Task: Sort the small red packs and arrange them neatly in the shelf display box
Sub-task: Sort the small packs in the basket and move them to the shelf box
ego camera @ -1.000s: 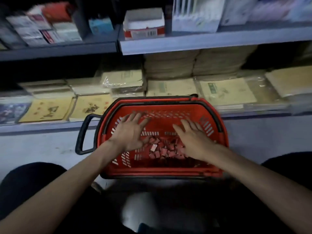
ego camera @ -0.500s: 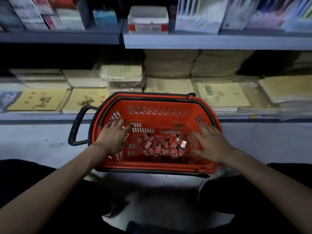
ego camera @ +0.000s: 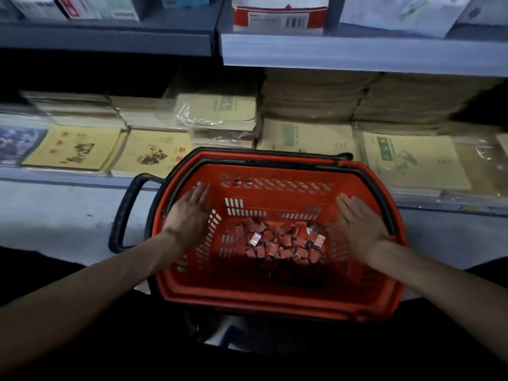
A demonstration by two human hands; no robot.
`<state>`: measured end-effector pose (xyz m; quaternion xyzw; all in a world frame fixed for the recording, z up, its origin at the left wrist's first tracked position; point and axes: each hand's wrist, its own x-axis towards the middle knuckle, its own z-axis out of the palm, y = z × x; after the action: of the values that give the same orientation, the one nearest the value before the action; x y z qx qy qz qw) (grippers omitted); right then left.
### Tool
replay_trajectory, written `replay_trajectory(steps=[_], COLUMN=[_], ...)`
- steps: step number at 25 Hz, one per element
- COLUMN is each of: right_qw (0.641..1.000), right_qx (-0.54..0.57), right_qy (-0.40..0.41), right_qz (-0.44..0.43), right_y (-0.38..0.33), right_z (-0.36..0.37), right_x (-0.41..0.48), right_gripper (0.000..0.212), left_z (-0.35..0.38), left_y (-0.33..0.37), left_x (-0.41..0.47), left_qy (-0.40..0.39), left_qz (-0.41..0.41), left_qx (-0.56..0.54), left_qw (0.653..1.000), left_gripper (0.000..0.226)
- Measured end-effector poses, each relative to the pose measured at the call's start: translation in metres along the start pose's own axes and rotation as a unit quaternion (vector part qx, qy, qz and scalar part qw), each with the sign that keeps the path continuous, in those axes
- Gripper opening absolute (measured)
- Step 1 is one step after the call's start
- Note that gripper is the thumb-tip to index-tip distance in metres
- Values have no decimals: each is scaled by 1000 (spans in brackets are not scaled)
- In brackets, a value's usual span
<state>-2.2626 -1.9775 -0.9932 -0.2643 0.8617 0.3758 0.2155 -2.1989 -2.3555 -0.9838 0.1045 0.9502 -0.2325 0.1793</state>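
Note:
A red plastic shopping basket (ego camera: pixel 275 296) with black handles stands on the floor in front of me. Several small red packs (ego camera: pixel 277 243) lie in a loose heap on its bottom. My left hand (ego camera: pixel 189 213) rests flat on the basket's left inner wall, fingers extended, holding nothing. My right hand (ego camera: pixel 360 221) lies flat against the right inner wall, also holding nothing. Both hands are apart from the heap. A red and white display box (ego camera: pixel 277 22) stands on the upper shelf straight above the basket.
The low shelf (ego camera: pixel 68 176) behind the basket carries stacks of yellow and brown notebooks (ego camera: pixel 310 138). The upper shelf (ego camera: pixel 357 50) holds white packets and boxes. My knees (ego camera: pixel 33 270) flank the basket on the pale floor.
Both hands have moved outward from the heap of packs to the basket's side walls. The view has shifted closer and slightly up toward the shelves.

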Motion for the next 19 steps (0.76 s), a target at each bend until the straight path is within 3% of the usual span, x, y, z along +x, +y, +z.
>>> replay_trajectory(steps=[3,8,12,19], right_qw=[999,997,988,964], right_qx=[-44,-34,116,264], right_qy=[30,53,88,26], right_qz=[12,53,52,-33], right_y=[7,-2,-20,-45], right_z=[-13,-31,-35,-57], right_x=[18,13,-12,2], right_gripper=[66,76,80,99], left_z=[4,-7,-13,-7], left_y=[-12,-12,-1,-10], left_x=[3,10,-9,-21], left_qy=[-21,-41,8,43], left_qz=[-37,-72,-37,-6], left_qx=[45,-1,-74,-142], left_qw=[998,997,997,989], left_gripper=[63,64,80,74])
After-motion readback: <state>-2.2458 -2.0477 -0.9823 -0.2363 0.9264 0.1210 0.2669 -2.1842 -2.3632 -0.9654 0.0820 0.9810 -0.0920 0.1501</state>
